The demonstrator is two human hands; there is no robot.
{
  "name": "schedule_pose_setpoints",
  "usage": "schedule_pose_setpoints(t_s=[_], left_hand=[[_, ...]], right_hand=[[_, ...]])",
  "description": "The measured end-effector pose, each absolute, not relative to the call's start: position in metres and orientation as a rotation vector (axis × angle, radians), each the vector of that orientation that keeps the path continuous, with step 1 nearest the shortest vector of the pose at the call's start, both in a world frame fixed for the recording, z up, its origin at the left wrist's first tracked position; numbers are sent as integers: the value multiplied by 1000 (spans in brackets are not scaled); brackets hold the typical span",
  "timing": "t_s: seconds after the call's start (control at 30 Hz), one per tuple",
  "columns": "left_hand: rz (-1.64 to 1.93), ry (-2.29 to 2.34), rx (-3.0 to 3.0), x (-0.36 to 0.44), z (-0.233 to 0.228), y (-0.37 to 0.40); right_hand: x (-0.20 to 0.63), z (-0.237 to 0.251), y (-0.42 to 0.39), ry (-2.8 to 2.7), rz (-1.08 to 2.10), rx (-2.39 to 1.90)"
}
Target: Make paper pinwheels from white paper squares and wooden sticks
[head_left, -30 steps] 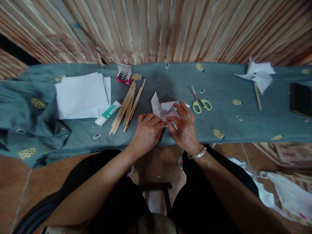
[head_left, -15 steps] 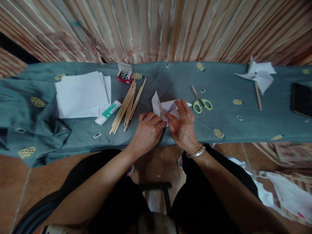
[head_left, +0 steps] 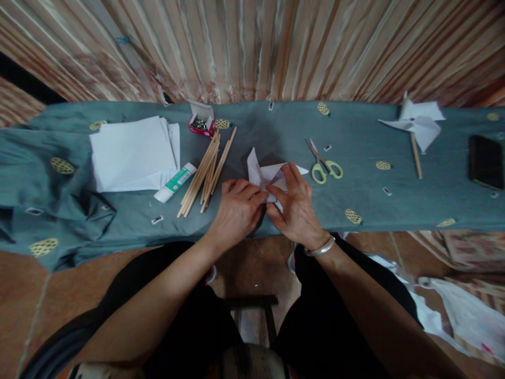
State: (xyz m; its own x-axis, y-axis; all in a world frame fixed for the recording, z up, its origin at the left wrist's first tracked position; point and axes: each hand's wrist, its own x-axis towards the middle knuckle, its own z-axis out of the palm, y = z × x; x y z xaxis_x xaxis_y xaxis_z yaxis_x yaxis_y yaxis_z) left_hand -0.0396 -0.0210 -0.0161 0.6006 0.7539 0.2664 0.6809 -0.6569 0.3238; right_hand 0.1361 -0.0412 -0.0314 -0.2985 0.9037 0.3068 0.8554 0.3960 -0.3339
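A white paper pinwheel (head_left: 255, 169) with folded, pointed blades lies at the middle of the cloth-covered table. My left hand (head_left: 239, 207) closes on its near left edge, fingers bent over the paper. On the right side, my right hand (head_left: 292, 206) grips the pinwheel, with thumb and fingers near its centre; a silver bangle circles that wrist. The fingers hide part of the blades and the middle. Just right of the hands rest scissors (head_left: 324, 164) with green handles, blades slightly apart. A bundle of wooden sticks (head_left: 204, 176) lies to the left of my left hand.
A glue stick (head_left: 174, 182) lies against a stack of white paper (head_left: 132, 152) at the left. Behind the sticks stands a small red box (head_left: 201, 123) of metal pins or clips. A pinwheel on a stick (head_left: 418, 126) and a dark phone (head_left: 486, 160) are at the right.
My right thumb has moved down and slightly left near the pinwheel's near edge, and the fingers have shifted slightly. The paper has barely moved. Both hands keep their hold.
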Motion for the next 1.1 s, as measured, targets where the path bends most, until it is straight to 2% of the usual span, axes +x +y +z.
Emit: schedule_pose_setpoints(t_s=[0.27, 0.4, 0.53, 0.63, 0.73, 0.83, 1.1], left_hand=[[621, 1216, 2609, -37, -13, -18], [789, 1246, 2474, -45, -8, -11], [1035, 1365, 2112, -61, -9, -2], [1125, 1332, 1568, -66, -13, 0], [1022, 1139, 1019, -62, -14, -3], [912, 971, 724, -58, -9, -7], [742, 826, 615, -62, -4, -10]], right_hand=[[129, -37, -35, -2164, 41, -1603], [128, -40, -31, -2131, 11, -1612], [132, -41, -31, -2086, 21, -1588], [134, -40, -33, -2042, 6, -1560], [134, -37, -35, -2015, 5, -1514], [132, -33, -39, -2028, 66, -1498], [136, -24, -52, -2120, 102, -1354]])
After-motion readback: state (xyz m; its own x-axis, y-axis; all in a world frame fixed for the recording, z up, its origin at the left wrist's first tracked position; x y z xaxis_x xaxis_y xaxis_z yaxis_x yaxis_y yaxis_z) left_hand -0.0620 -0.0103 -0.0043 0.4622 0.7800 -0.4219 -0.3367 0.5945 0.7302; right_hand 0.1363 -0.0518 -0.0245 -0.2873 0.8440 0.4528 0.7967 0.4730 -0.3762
